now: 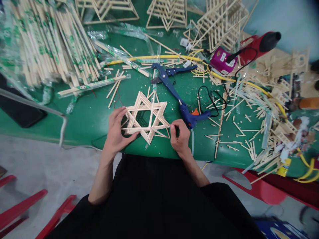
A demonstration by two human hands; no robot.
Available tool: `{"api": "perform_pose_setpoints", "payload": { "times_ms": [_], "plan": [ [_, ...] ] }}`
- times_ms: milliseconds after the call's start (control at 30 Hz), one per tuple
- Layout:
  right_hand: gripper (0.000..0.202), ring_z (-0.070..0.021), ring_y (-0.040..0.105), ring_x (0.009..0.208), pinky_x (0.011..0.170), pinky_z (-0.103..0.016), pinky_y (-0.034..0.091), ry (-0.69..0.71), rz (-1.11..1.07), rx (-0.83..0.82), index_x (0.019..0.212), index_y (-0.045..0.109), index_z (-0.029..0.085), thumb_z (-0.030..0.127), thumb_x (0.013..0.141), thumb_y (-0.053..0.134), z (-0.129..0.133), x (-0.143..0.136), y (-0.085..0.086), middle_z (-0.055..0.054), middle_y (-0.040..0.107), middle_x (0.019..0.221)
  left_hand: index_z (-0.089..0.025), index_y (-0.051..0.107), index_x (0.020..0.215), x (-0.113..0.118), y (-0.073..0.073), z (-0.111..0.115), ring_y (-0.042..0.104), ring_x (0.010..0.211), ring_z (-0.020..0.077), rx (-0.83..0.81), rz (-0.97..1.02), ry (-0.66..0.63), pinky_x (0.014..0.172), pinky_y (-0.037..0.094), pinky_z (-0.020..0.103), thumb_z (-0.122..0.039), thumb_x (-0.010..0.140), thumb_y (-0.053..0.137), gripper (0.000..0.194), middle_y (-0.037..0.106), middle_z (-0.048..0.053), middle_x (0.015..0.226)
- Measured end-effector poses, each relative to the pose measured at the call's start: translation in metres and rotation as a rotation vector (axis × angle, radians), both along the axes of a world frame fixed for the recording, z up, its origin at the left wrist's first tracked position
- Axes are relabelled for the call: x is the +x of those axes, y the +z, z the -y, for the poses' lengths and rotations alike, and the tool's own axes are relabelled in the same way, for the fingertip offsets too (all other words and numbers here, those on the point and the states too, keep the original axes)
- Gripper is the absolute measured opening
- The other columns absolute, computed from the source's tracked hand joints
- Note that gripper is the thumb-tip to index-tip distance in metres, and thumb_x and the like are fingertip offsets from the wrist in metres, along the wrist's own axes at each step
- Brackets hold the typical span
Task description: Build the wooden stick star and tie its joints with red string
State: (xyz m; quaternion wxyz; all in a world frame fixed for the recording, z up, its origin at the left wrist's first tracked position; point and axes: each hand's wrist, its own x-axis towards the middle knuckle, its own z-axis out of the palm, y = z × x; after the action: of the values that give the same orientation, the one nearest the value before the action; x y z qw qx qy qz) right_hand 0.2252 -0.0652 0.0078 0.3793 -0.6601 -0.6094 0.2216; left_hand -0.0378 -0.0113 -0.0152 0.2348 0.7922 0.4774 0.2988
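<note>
A six-pointed star frame (149, 128) of stacked thin wooden sticks lies near the table's front edge. My left hand (116, 127) grips its left side, thumb at the lower edge and fingers at the upper left. My right hand (179, 135) is closed in a pinch on the end of a wooden stick (160, 127) at the star's right point; the fingertips partly hide that end. Just beyond my right hand lies a blue glue gun (186, 114) with an orange trigger. A blue hand cutter (165, 79) rests behind the star.
Bundles of wrapped wooden sticks (54, 46) fill the back left. Finished-looking star frames (166, 15) stand along the back. A yellow cable (159, 57) crosses the table. Purple box (223, 60), red heat gun (259, 46) and scattered stick pieces (249, 132) lie to the right.
</note>
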Motion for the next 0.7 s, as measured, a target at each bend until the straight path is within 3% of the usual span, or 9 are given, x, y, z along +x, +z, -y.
{"api": "perform_pose_setpoints", "payload": {
  "times_ms": [200, 433, 700],
  "plan": [
    [0.020, -0.0178, 0.058, 0.071, 0.064, -0.035, 0.046, -0.005, 0.006, 0.069, 0.084, 0.050, 0.024, 0.031, 0.101, 0.041, -0.011, -0.002, 0.000, -0.005, 0.061, 0.076, -0.033, 0.028, 0.156, -0.006, 0.004, -0.013, 0.047, 0.142, 0.0349, 0.014, 0.010, -0.037, 0.120, 0.043, 0.060, -0.064, 0.081, 0.074, 0.093, 0.045, 0.013, 0.152],
    [0.024, -0.0205, 0.058, 0.070, 0.067, -0.039, 0.048, -0.018, 0.028, 0.097, 0.083, 0.053, 0.024, 0.036, 0.099, 0.040, -0.027, 0.002, 0.002, -0.006, 0.060, 0.073, -0.035, 0.026, 0.156, -0.014, 0.008, -0.024, 0.043, 0.146, 0.0338, -0.083, 0.022, -0.105, 0.124, 0.038, 0.061, -0.071, 0.082, 0.069, 0.093, 0.045, 0.012, 0.153],
    [0.025, -0.0205, 0.062, 0.077, 0.069, -0.039, 0.050, 0.092, 0.067, 0.104, 0.107, 0.063, 0.022, 0.032, 0.101, 0.040, -0.046, -0.010, 0.017, -0.006, 0.064, 0.082, -0.035, 0.027, 0.156, -0.006, 0.002, -0.025, 0.046, 0.145, 0.0331, -0.096, 0.039, -0.182, 0.123, 0.039, 0.061, -0.065, 0.086, 0.067, 0.086, 0.051, 0.011, 0.150]
  ]
}}
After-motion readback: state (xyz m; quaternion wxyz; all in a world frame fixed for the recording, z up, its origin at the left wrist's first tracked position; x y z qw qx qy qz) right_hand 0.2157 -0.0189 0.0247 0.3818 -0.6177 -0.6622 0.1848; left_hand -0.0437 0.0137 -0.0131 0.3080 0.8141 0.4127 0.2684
